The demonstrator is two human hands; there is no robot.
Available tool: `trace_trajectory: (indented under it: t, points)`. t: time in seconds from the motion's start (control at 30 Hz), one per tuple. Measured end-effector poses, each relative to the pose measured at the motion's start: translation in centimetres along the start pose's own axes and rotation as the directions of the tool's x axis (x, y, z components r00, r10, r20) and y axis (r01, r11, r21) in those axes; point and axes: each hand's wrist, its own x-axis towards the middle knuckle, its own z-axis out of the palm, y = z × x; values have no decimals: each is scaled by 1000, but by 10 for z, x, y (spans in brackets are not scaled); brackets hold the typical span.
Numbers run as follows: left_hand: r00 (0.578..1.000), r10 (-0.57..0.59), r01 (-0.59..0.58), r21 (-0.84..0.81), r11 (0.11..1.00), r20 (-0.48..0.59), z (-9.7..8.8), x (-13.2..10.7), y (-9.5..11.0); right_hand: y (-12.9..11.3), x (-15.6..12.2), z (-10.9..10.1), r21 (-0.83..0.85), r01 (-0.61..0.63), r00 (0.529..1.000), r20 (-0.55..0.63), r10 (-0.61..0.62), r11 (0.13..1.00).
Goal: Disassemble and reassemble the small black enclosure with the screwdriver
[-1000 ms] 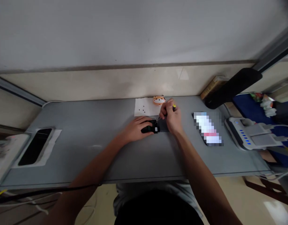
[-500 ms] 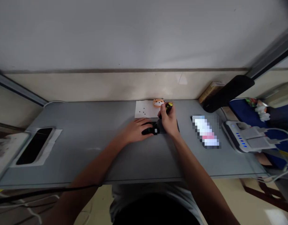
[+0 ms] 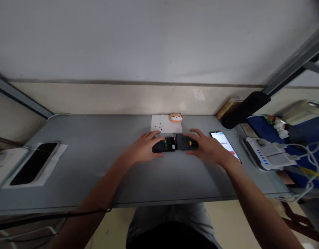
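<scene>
A black electronic device (image 3: 171, 146) with a bare green circuit board lies on the grey desk. My left hand (image 3: 145, 148) is closed around its left end, fingers on the far edge and thumb on the near edge. Against its right side is a dark rectangular piece (image 3: 182, 142); whether the two are joined I cannot tell. My right hand (image 3: 206, 147) spans that piece, fingers at the far edge and thumb at the near one. Between them shows the yellow end of a screwdriver (image 3: 190, 143), its rest hidden by the hand.
Several tiny dark screws (image 3: 160, 126) lie on white paper (image 3: 155, 120), beside an orange animal-face case (image 3: 176, 118). Rightward are a lit phone (image 3: 224, 141), a power strip (image 3: 262, 155) and a black cylinder (image 3: 246, 110). A dark phone (image 3: 34, 164) rests at left.
My right hand has lowered from holding the screwdriver upright over the device to gripping the dark piece. My left hand keeps its place at the device's left end. The view has shifted slightly.
</scene>
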Motion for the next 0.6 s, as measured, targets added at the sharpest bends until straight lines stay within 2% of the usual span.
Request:
trace_trajectory:
  t: [0.07,0.13,0.33,0.47,0.6]
  points:
    - [999,-39,40,-42,998,27,-6,-6,-3,10,-3,1,-105,-20,996,85,29,994]
    - [997,-65,69,-89,994,53,-10,-8,-6,17,-2,-3,-139,-23,993,108,38,990]
    - [994,-89,98,-177,979,58,-13,-4,-7,19,18,-21,33,17,983,183,-22,999]
    - [985,-151,164,-191,968,77,-12,0,-6,7,24,-12,60,82,962,254,-94,995]
    - [983,-167,177,-181,967,71,-8,2,-6,-3,20,5,-75,105,972,219,-86,992]
